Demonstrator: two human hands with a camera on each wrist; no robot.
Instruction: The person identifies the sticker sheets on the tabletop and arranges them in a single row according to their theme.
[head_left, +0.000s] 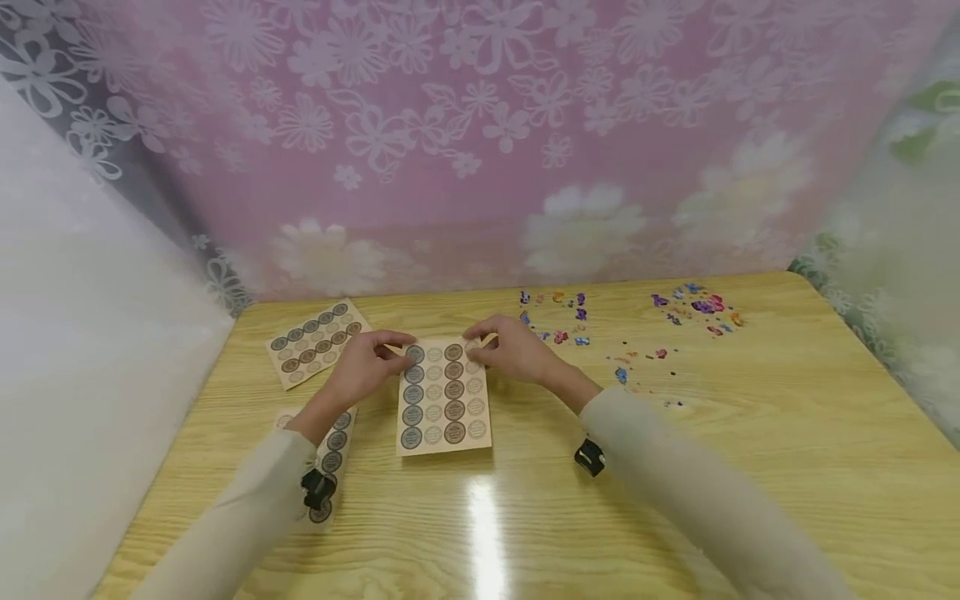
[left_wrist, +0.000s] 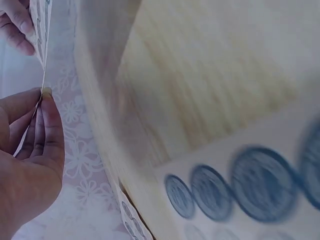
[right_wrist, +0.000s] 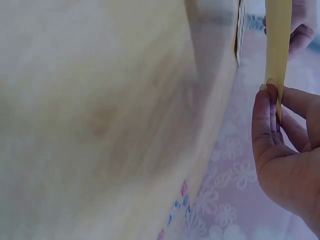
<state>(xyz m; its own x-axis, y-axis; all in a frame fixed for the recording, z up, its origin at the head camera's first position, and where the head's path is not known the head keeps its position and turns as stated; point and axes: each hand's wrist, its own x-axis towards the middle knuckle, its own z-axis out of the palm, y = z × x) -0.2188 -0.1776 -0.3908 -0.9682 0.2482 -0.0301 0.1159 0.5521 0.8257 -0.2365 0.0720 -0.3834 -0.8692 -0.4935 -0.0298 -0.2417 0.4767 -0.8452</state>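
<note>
Both hands hold up one sheet of round stickers (head_left: 444, 396), printed with columns of dark blue, pale and brown circles. My left hand (head_left: 366, 367) pinches its upper left corner between thumb and fingers. At the upper right corner my right hand (head_left: 513, 348) pinches it the same way. In the left wrist view the left hand (left_wrist: 35, 145) grips the sheet's edge, seen nearly side-on. The sheet's plain tan back (right_wrist: 277, 45) shows in the right wrist view, held by the right hand (right_wrist: 287, 145).
A second sticker sheet (head_left: 318, 342) lies at the table's back left. A third sheet (head_left: 335, 458) lies partly under the left forearm. Small colourful butterfly-like pieces form a square outline (head_left: 582, 314), a round cluster (head_left: 703, 307) and a loose scatter (head_left: 622, 375) on the wooden table (head_left: 787, 467).
</note>
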